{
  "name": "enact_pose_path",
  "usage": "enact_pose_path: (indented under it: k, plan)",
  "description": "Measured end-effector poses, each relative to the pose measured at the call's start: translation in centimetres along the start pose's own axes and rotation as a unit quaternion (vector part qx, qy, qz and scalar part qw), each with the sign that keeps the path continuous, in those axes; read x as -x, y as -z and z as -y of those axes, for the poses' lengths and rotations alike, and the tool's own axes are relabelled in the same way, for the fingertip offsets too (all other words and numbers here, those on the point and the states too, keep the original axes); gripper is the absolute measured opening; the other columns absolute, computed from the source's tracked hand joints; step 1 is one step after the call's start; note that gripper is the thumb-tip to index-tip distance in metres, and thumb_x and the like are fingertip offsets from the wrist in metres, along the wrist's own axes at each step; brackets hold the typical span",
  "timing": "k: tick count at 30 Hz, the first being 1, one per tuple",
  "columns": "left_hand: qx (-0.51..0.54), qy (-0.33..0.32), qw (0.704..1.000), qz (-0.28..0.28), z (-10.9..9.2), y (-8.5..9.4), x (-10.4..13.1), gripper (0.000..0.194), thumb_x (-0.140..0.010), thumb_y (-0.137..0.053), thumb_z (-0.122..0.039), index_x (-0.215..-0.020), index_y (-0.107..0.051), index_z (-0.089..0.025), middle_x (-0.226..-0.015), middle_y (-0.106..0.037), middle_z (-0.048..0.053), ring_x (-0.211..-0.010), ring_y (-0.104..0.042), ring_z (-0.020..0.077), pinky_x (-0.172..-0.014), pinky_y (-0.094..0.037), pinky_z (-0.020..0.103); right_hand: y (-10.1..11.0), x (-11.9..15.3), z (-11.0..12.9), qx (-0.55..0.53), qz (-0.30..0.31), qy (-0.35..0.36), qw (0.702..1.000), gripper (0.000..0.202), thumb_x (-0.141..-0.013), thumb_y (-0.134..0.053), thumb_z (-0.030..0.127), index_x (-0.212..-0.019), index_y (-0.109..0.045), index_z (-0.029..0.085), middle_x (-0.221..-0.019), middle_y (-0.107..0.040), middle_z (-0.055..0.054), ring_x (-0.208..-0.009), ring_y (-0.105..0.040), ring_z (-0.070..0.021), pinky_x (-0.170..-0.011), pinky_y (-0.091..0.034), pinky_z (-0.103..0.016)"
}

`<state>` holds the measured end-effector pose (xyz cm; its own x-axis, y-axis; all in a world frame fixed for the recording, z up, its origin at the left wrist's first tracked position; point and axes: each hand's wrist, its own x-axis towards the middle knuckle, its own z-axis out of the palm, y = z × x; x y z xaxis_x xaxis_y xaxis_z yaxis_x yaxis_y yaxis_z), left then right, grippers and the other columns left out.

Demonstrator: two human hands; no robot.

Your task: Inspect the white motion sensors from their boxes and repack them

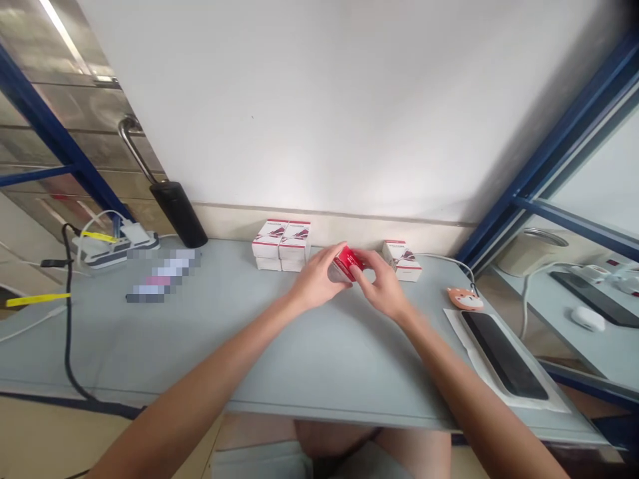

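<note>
Between my two hands, above the middle of the grey table [299,346], is a small red box [345,263]. My left hand [319,279] grips its left side, with the thumb low and the fingers over the top. On the right, my right hand [380,283] holds the box with its thumb on the front face. Behind and left of my left hand stand white and red boxes [282,241], stacked side by side. Another white and red box [402,260] stands just beyond my right hand.
A black cylinder [178,214] and a power strip [117,246] stand at the back left, with cables nearby. On the right lie an orange animal-faced item [465,299] and a black phone-like slab [504,354] on white paper. A white wall rises behind the table.
</note>
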<state>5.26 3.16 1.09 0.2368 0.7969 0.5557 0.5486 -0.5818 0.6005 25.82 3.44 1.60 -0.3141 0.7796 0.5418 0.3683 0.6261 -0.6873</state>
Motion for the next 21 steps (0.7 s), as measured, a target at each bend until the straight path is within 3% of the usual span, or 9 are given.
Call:
enact_pose_path:
  k: [5,9,13,17,21]
  plan:
    - [-0.050,-0.049,0.998,-0.003,1.1,0.4,0.4,0.089,-0.082,-0.084,-0.026,-0.159,-0.040,-0.031,-0.150,-0.063,0.010,-0.132,-0.065,0.0301,-0.108,-0.055,0.047,0.9,-1.8,2.3,0.137,0.102,0.038,0.985,0.051,-0.106,-0.052,0.054,-0.150,-0.051,0.028,-0.130,-0.069,-0.012,-0.104,-0.072,-0.0293,-0.088,-0.059,-0.045]
    - [-0.077,-0.053,0.995,-0.031,1.8,0.6,0.6,0.090,-0.080,-0.086,-0.028,-0.157,-0.042,-0.029,-0.148,-0.066,0.010,-0.129,-0.067,0.0317,-0.106,-0.055,0.046,0.4,-2.7,2.4,0.157,0.102,0.033,0.982,0.046,-0.111,-0.038,0.052,-0.147,-0.053,0.026,-0.118,-0.070,-0.011,-0.093,-0.072,-0.0275,-0.080,-0.058,-0.042]
    - [-0.111,-0.079,0.989,-0.050,2.1,1.5,1.7,0.082,-0.081,-0.085,-0.034,-0.153,-0.046,-0.031,-0.143,-0.068,0.009,-0.121,-0.071,0.0300,-0.103,-0.057,0.044,-0.4,-3.3,1.0,0.046,-0.027,-0.023,0.998,0.051,-0.112,-0.027,0.057,-0.128,-0.063,0.023,-0.096,-0.072,-0.007,-0.083,-0.072,-0.0232,-0.078,-0.057,-0.037]
    - [-0.193,-0.107,0.975,-0.018,2.2,2.4,2.3,0.041,-0.083,-0.083,-0.042,-0.118,-0.065,-0.032,-0.142,-0.064,0.009,-0.107,-0.073,0.0263,-0.079,-0.060,0.035,-1.0,-3.5,0.0,-0.003,-0.110,-0.088,0.990,0.048,-0.109,-0.037,0.061,-0.124,-0.063,0.024,-0.082,-0.066,-0.001,-0.065,-0.066,-0.0174,-0.066,-0.054,-0.032]
    - [-0.218,-0.182,0.958,-0.025,2.1,2.4,2.4,0.026,-0.090,-0.078,-0.040,-0.111,-0.064,-0.031,-0.143,-0.060,0.010,-0.091,-0.072,0.0184,-0.069,-0.057,0.029,-1.2,-2.7,0.2,0.102,-0.263,-0.008,0.959,0.026,-0.109,-0.045,0.042,-0.115,-0.061,0.024,-0.095,-0.064,-0.006,-0.075,-0.063,-0.0190,-0.070,-0.054,-0.036]
